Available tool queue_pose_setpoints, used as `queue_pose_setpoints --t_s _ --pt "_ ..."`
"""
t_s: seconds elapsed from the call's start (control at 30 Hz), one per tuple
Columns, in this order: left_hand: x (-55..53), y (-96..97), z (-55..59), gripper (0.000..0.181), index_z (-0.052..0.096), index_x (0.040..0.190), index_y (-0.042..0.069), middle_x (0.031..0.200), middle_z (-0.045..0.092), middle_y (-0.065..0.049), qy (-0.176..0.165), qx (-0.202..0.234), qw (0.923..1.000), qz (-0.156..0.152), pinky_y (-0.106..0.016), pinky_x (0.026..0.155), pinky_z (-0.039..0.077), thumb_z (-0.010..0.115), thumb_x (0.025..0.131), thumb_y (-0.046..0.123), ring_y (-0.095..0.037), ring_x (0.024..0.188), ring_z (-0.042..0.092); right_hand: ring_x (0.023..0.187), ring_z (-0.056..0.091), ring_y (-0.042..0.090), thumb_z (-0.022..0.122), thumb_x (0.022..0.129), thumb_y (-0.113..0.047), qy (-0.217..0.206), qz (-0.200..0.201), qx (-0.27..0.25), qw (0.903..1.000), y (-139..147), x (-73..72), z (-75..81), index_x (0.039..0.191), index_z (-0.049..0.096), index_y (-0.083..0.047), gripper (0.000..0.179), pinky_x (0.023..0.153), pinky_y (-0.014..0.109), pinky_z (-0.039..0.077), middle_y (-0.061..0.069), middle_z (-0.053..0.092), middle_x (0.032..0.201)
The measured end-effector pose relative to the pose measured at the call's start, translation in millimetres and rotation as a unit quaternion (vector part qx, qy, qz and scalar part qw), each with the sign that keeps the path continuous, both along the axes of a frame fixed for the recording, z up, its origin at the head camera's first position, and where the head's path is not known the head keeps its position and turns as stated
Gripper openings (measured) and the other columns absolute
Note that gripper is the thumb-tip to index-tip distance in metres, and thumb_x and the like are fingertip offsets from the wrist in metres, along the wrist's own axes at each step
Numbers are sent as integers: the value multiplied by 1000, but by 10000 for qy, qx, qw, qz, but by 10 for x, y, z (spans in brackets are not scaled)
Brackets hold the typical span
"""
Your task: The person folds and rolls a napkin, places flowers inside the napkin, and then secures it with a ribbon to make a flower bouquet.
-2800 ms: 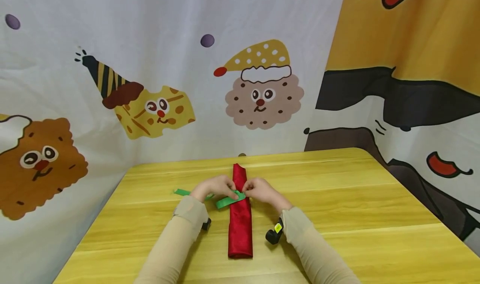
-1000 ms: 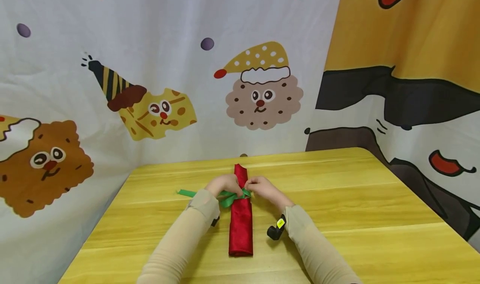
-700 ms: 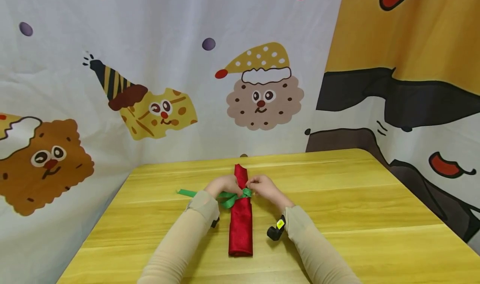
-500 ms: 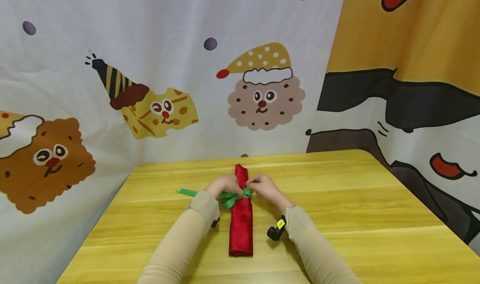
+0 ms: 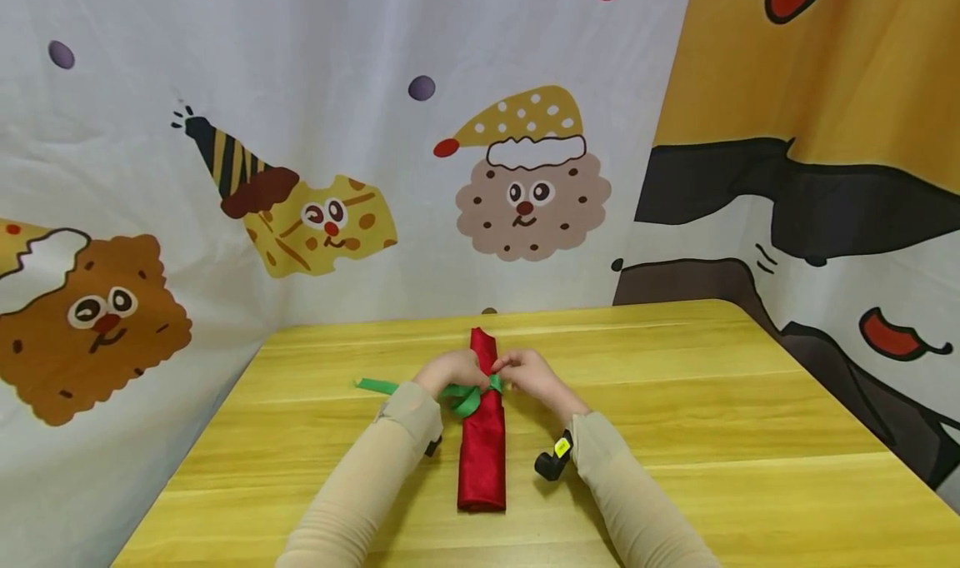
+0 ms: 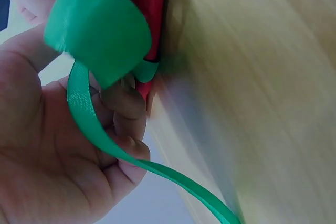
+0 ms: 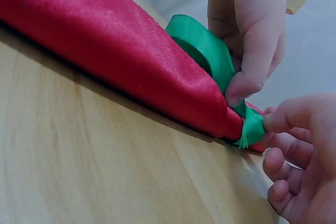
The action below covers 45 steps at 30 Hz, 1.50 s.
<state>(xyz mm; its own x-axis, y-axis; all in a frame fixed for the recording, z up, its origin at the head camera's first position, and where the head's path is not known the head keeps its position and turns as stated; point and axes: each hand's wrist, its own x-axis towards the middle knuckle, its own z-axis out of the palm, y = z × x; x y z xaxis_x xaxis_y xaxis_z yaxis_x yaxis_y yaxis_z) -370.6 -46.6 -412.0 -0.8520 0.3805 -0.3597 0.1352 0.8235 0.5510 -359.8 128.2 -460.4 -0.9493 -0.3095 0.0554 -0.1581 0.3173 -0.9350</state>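
A rolled red satin cloth (image 5: 482,460) lies lengthwise on the table, cinched around its upper part by a green ribbon (image 5: 465,403). My left hand (image 5: 452,371) pinches the ribbon over the roll between thumb and fingers. In the left wrist view, a wide ribbon loop (image 6: 100,30) stands above that hand and a long tail runs across its fingers. On the roll's right side, my right hand (image 5: 528,374) pinches the ribbon with thumb and forefinger. The right wrist view shows a short frayed ribbon end (image 7: 252,128) at those fingertips.
The wood-grain table (image 5: 675,435) stands against a white curtain (image 5: 337,35) printed with cartoon snacks. A ribbon tail (image 5: 372,386) stretches left over the tabletop. A black wrist camera (image 5: 552,461) sits below the right sleeve.
My left hand has moved right, up to the roll. The flat ribbon strip at its left has become a loop, with the ribbon gathered on the roll. The right hand stays nearly in place.
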Motion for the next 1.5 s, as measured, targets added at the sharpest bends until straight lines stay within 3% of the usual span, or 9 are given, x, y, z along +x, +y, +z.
queue_pose_setpoints --t_s 0.27,0.5,0.7,1.03,1.27,1.5 --pt "6 18 15 47 34 50 16 48 24 5 138 -253 9995 -126 -23 45 27 65 84 9 -9 43 22 69 54 15 67 83 0 226 108 332 9991 -1 -21 -13 92 71 -2 10 57 27 44 4 65 81" --pt "-7 44 -7 48 36 51 17 48 24 6 399 -594 9970 -294 -22 46 27 69 85 16 -8 43 24 71 52 16 65 81 2 307 102 402 9987 -3 0 -7 94 70 -2 14 61 28 43 5 62 80" --pt "16 69 -6 49 37 54 14 51 26 5 472 -688 9963 -224 -25 50 30 72 87 27 -10 47 26 74 53 15 63 82 4 494 -69 496 9975 -18 -5 -21 92 70 -2 13 65 28 43 6 62 80" --pt "61 108 -17 33 53 67 11 62 39 2 776 -1121 9904 -230 -27 60 38 69 89 29 -14 59 41 80 54 15 61 89 -1 525 -117 365 9979 -11 14 -17 94 70 -1 11 74 30 44 5 67 89" --pt "74 117 -26 33 55 66 12 63 45 2 937 -1232 9874 -340 -27 61 39 66 91 30 -13 60 43 73 54 14 62 84 4 725 -272 615 9951 -15 -4 -62 89 70 0 10 67 28 45 4 65 81" --pt "75 109 -62 37 49 64 13 59 37 3 934 -1189 9881 -272 -26 58 36 64 93 28 -12 57 38 66 54 11 71 76 3 942 -252 1072 9894 -35 -35 -102 85 70 -3 11 58 25 44 -1 63 73"
